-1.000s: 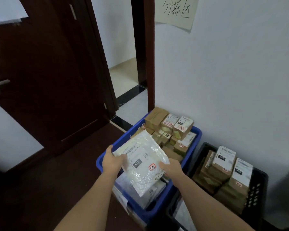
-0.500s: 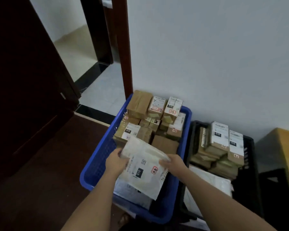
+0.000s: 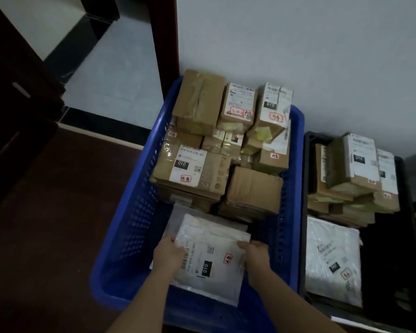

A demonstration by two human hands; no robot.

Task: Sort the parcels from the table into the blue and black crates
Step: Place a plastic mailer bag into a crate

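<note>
A white padded parcel (image 3: 210, 255) with a black 010 label lies low inside the near end of the blue crate (image 3: 127, 227), on top of other white mailers. My left hand (image 3: 169, 255) grips its left edge and my right hand (image 3: 256, 257) grips its right edge. Several brown cardboard parcels (image 3: 192, 169) are stacked in the far half of the blue crate. The black crate (image 3: 305, 179) stands to the right, holding brown parcels (image 3: 351, 169) at the back and a white mailer (image 3: 332, 258) in front.
Both crates stand on the floor against a pale wall (image 3: 298, 44). A dark wooden door frame (image 3: 163, 44) rises behind the blue crate, with a doorway and light floor (image 3: 106, 75) to the left. Dark red floor (image 3: 46, 224) lies left of the blue crate.
Both hands have lowered the white parcel from above the blue crate down into its near end. The view has tilted down and closer to the crates.
</note>
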